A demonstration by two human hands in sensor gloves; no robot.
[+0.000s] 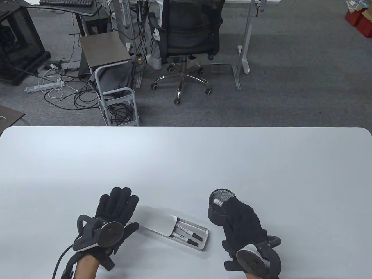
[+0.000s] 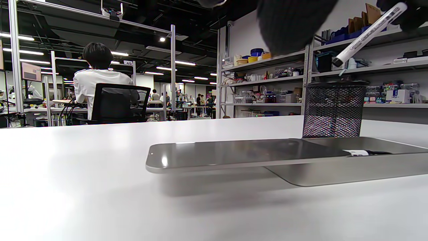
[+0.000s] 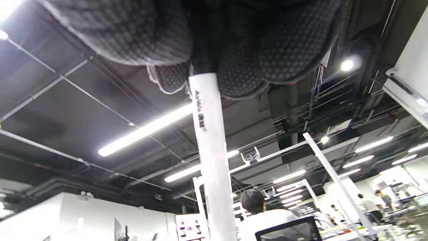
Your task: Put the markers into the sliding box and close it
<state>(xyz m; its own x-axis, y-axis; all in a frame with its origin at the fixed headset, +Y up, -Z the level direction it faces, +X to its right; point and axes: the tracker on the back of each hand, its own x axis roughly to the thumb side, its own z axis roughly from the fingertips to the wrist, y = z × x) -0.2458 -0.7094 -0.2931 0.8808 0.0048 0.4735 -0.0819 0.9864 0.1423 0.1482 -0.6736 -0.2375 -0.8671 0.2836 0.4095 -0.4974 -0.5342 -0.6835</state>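
A flat metal sliding box [image 1: 202,244] [image 2: 351,167] lies near the table's front edge, its lid [image 1: 158,220] [image 2: 240,154] slid partly off to the left. Two white markers [image 1: 186,234] with black caps lie in the uncovered part. My left hand [image 1: 116,207] rests flat on the table at the lid's left end, fingers straight. My right hand [image 1: 237,213] grips a white marker [image 1: 218,202] [image 2: 369,33] [image 3: 212,154] above the black mesh pen cup [image 1: 218,207] [image 2: 334,108], lifted out of it. The right wrist view shows the gloved fingers [image 3: 284,47] curled round the marker.
The white table [image 1: 186,162] stretches wide beyond the box. Past its far edge stand an office chair [image 1: 189,43], a small cart [image 1: 116,96] and desk legs. A seated person [image 2: 100,80] and shelves [image 2: 384,67] fill the background.
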